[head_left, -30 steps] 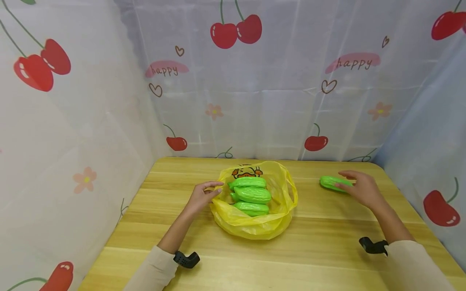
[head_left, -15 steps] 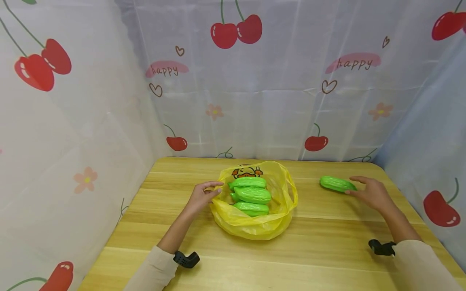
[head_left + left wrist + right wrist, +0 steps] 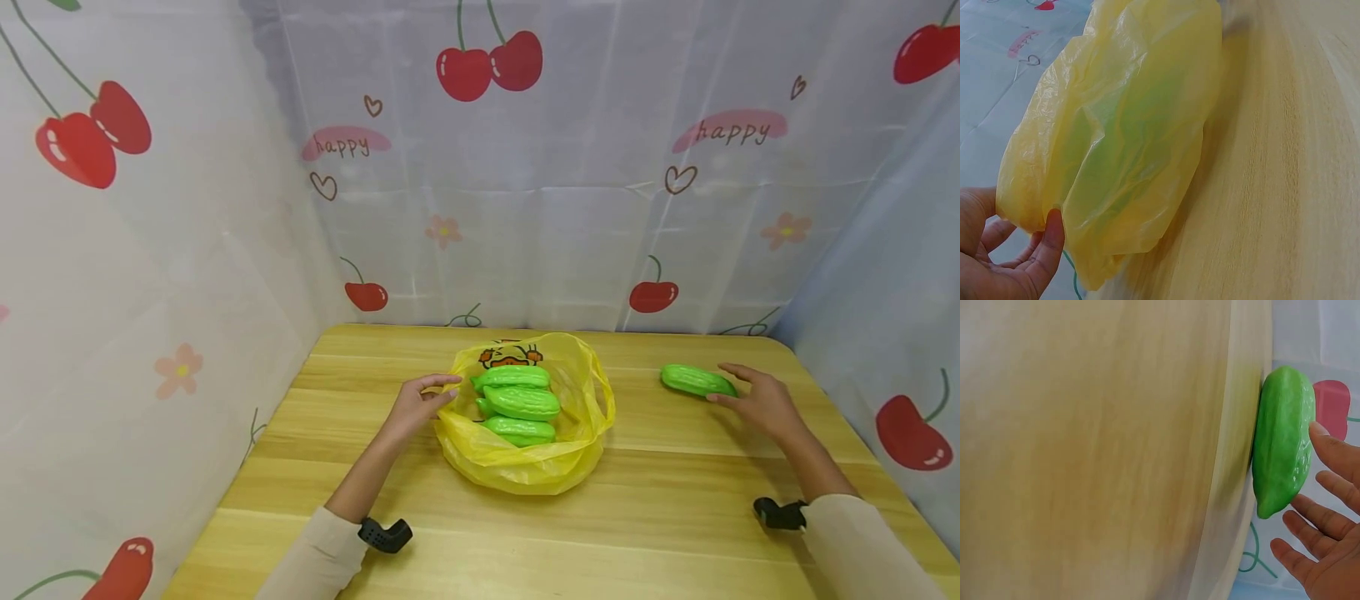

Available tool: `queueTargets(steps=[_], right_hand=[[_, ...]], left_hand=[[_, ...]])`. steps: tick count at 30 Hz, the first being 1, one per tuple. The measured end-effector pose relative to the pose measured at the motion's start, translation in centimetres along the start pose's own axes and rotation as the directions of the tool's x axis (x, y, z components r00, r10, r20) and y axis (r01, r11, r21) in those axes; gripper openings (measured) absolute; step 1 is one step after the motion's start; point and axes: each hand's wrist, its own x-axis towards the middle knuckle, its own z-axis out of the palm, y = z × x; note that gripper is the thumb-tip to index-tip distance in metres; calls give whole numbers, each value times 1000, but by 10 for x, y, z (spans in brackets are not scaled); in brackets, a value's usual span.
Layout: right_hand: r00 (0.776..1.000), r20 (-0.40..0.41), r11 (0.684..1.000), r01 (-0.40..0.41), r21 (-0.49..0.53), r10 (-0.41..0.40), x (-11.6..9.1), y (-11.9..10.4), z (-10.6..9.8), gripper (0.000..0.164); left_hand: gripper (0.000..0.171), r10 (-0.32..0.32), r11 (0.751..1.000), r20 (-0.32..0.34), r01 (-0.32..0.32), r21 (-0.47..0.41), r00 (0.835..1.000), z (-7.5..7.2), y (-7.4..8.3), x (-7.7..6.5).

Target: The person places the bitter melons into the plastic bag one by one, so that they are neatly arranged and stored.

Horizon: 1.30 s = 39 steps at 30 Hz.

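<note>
A yellow plastic bag with a printed cartoon face sits on the table, its mouth spread wide. Inside lie several green bitter melons, stacked crosswise. My left hand pinches the bag's left rim between thumb and fingers; in the left wrist view, the thumb and fingers are at the yellow film. Over on the right, a single bitter melon lies on the wood. My right hand is at its right end, fingers spread and relaxed around the tip, not gripping it, as the right wrist view of the melon shows.
The wooden table has its back edge against a cherry-printed curtain, which also hangs on the left and right sides. Each forearm wears a black wrist mount, the left mount and the right mount.
My right hand has drawn back to the right from over the single bitter melon to its right end, uncovering more of it. My left hand and the bag stay in place.
</note>
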Motion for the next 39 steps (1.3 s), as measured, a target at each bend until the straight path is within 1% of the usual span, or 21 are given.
queueTargets(steps=[7,15,19,22,28,34,39], right_hand=[[1000,19,1000,-1,-3,1,2,-1,3,67],[999,3,999,32,-12,-32,4,0,5,57],[1000,-3,999,31,-11,-31,5,0,7,54],[1000,-5,1000,24,-5,-24,6,0,8,54],[1000,9,1000,18,-3,-18,8,0,11,60],[999,-1,999,47,-16,-47,8,0,14,55],[998,0,998,55,-19,-55,9,-3,14,53]], left_hand=[[32,-9,1000,10,9,4,1000,0,2,0],[33,-2,1000,13,2,9,1000,0,1,0],[34,-8,1000,17,8,10,1000,-1,0,-1],[34,-15,1000,18,15,9,1000,-2,-1,-1],[34,-5,1000,13,5,7,1000,0,-1,-1],[34,-13,1000,20,13,10,1000,0,-1,0],[33,-16,1000,16,16,10,1000,-1,1,1]])
